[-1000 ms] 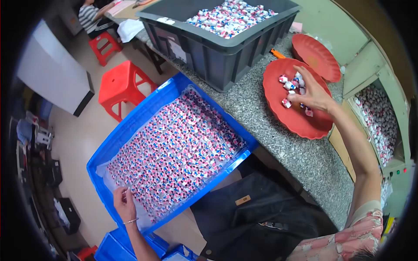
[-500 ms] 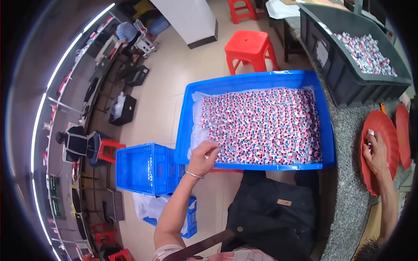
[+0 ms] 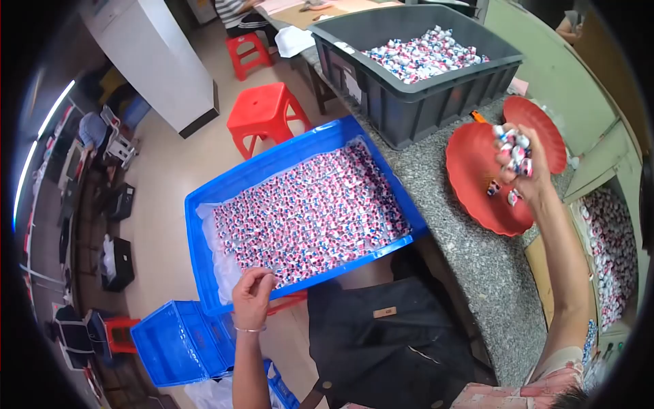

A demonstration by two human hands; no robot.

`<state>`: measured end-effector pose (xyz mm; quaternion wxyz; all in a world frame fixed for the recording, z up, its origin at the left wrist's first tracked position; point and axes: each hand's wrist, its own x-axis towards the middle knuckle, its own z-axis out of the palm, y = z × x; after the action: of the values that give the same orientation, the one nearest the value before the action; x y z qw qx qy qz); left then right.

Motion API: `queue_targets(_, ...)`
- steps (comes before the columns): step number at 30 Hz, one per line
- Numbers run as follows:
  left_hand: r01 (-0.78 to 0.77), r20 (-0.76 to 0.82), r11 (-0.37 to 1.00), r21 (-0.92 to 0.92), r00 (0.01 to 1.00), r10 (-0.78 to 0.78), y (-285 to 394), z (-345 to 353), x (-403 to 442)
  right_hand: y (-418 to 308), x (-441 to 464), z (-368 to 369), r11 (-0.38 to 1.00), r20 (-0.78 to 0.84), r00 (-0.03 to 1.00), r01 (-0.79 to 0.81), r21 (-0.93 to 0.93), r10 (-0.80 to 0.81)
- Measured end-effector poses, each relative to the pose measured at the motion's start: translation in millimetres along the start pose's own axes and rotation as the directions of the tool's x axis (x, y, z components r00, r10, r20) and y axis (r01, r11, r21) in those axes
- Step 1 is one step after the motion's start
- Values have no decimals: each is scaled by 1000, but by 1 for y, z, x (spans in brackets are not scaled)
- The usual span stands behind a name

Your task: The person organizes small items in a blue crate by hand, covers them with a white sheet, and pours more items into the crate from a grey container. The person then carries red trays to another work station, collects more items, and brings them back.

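in the head view, the blue tray (image 3: 195,255) at the centre of the frame is mostly covered with small pink, white and blue pieces (image 3: 313,211), packed close together; along its left side a strip of white liner (image 3: 219,266) shows with no pieces on it, so the layer looks near to full but not complete. more pieces remain outside it: two loose pieces (image 3: 514,197) in the red dish (image 3: 470,167) right of centre, a heap (image 3: 426,58) in the grey bin (image 3: 446,112) at the top, and a large mass (image 3: 606,255) in the compartment at the right edge.

the right hand (image 3: 535,169) is raised above the red dish, its grip curled round a cluster of pieces (image 3: 516,151). the left hand (image 3: 252,298) is at the tray's lower left, thumb and fingers brought close together; i cannot tell whether its grip has a piece.

the raised wall of the tray and the edge of the speckled desk (image 3: 484,293) lie between the right hand and the packed layer. a second red dish (image 3: 548,136) sits just beyond the first, with an orange object (image 3: 479,116) nearby. a red stool (image 3: 257,109) stands above the tray in the frame, and blue crates (image 3: 170,341) fill the lower left.
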<state>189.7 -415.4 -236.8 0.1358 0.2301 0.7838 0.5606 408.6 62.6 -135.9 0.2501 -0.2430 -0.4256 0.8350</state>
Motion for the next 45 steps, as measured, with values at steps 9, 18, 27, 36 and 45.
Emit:
queue_targets(9,254,557,905,-340,830,-24,51,57,22,220,-87,164,656,357,685,-722,220,635)
queue_targets(18,245,90,757,-606,967,-240,-65,-60,8,341,-58,231,394,532,499,-866,307,684)
queue_targets(27,473,-270,825,309,876,-401,-220,-181,66,399,-11,271,324,434,351,-936,139,830)
queue_targets(36,486,-301,634,601,873,-384,-299,-168,130,428,41,300,306,516,322,-945,120,794)
queue_targets(45,308,-320,892,330,926,-201,-210,-140,141,441,67,295,211,527,364,-921,329,768)
